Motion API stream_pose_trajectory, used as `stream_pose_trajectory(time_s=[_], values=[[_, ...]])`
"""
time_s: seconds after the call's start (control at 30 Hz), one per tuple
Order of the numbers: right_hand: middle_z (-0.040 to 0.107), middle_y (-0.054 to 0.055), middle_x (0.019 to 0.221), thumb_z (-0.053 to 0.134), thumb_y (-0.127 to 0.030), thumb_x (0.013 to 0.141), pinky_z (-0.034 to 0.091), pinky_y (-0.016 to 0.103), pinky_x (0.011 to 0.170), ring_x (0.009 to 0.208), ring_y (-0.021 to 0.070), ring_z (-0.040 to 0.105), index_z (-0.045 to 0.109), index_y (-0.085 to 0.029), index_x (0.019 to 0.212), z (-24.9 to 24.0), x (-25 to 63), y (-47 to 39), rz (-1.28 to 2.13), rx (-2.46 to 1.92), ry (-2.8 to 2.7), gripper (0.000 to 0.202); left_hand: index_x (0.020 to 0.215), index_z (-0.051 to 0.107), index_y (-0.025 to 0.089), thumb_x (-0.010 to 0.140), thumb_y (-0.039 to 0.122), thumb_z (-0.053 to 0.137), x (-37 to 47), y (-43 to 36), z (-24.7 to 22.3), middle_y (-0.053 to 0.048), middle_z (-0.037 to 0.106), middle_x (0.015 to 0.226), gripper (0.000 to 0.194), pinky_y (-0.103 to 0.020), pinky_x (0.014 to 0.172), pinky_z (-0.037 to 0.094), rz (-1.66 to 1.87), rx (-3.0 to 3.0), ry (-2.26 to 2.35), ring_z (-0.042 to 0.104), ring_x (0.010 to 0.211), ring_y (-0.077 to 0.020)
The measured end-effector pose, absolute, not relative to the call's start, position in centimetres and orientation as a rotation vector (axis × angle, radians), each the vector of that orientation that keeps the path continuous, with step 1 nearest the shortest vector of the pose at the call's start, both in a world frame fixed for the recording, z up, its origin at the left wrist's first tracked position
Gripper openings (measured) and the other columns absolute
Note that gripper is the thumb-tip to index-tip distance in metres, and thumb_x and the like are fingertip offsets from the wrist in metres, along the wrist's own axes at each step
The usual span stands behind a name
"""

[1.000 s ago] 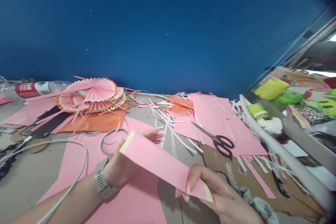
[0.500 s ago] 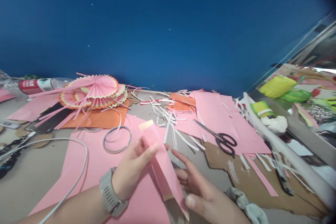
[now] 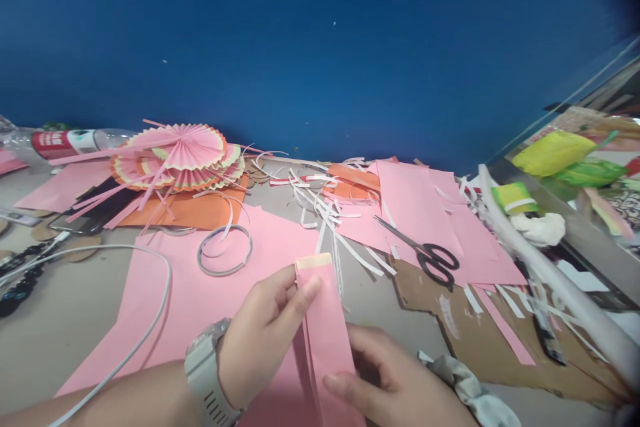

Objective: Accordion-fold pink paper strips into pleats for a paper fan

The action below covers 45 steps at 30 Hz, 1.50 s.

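A folded pink paper strip [image 3: 327,327] with a pale yellow band at its top end is held upright between both hands. My left hand [image 3: 265,327], with a grey watch on the wrist, pinches the strip near its top, thumb on the front face. Lower down, my right hand [image 3: 385,370] grips the strip's right edge, its thumb on the front and its fingers behind, partly hidden. Beneath them lies a large pink sheet [image 3: 190,307]. A grey ring [image 3: 200,260] rests on that sheet, left of the strip.
Pleated paper rosettes [image 3: 190,147] lie on orange paper [image 3: 200,210] at the back left, beside a bottle [image 3: 65,143]. Black scissors [image 3: 425,253] rest over pink sheets [image 3: 415,207] and cardboard [image 3: 480,333] at right. White strips [image 3: 325,213] lie mid-table; a white cable [image 3: 165,293] curves at left.
The pink strip has turned more upright and moved slightly right. My right hand's fingers have closed on its lower part, with the thumb now on its face. The view has shifted a little.
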State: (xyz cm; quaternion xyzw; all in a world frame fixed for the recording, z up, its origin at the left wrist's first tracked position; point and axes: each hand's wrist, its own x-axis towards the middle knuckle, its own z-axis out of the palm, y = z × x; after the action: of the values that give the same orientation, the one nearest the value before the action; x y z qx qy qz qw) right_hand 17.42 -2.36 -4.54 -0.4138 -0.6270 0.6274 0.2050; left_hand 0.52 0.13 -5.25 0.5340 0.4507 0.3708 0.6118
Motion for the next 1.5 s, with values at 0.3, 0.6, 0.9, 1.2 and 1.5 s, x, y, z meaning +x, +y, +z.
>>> stream_pose_trajectory(time_s=[0.3,0.6,0.9,1.2,1.5], values=[[0.035,-0.005,0.062,0.032,-0.042,0.091,0.032,0.022,0.054,0.056,0.0106,0.033,0.040,-0.020,0.069,-5.6,18.9,-2.0,1.373,-1.361,-1.646,0.033,0.070,0.060,0.016,0.084,0.038,0.047,1.2,-1.0,-6.1,-0.003,0.056,0.070,0.028,-0.024,0.065,0.041,0.751,1.477,1.054,0.049,0.067,-0.0158],[0.036,-0.004,0.060,0.039,-0.040,0.088,0.033,0.021,0.049,0.054,0.0101,0.036,0.041,-0.020,0.063,-4.5,18.8,-2.0,1.370,-1.357,-1.709,0.032,0.076,0.059,0.018,0.086,0.035,0.044,0.9,-1.7,-5.9,0.000,0.053,0.064,0.025,-0.022,0.061,0.038,0.736,1.418,0.954,0.046,0.063,-0.0139],[0.036,-0.002,0.063,0.031,-0.064,0.082,0.033,0.024,0.050,0.055,0.0121,0.039,0.042,-0.020,0.068,-4.7,19.1,-2.4,1.499,-1.160,-1.827,0.048,0.064,0.047,0.016,0.087,0.035,0.043,0.9,-1.8,-6.3,0.004,0.038,0.059,0.030,-0.021,0.049,0.028,0.552,1.601,1.048,0.034,0.054,-0.0090],[0.032,-0.005,0.062,0.038,-0.043,0.089,0.028,0.022,0.049,0.055,0.0092,0.034,0.035,-0.020,0.065,-5.0,18.6,-2.2,1.464,-1.297,-1.817,0.034,0.067,0.047,0.017,0.086,0.028,0.046,1.1,-1.7,-6.3,0.004,0.040,0.060,0.023,-0.019,0.050,0.030,0.595,1.481,0.982,0.034,0.056,-0.0086],[0.029,-0.005,0.061,0.039,-0.040,0.089,0.025,0.022,0.047,0.054,0.0090,0.031,0.033,-0.020,0.063,-5.7,18.3,-2.2,1.390,-1.340,-1.819,0.034,0.064,0.045,0.016,0.083,0.023,0.048,1.3,-1.5,-6.2,0.004,0.041,0.059,0.021,-0.016,0.048,0.031,0.604,1.415,0.980,0.037,0.055,-0.0071]])
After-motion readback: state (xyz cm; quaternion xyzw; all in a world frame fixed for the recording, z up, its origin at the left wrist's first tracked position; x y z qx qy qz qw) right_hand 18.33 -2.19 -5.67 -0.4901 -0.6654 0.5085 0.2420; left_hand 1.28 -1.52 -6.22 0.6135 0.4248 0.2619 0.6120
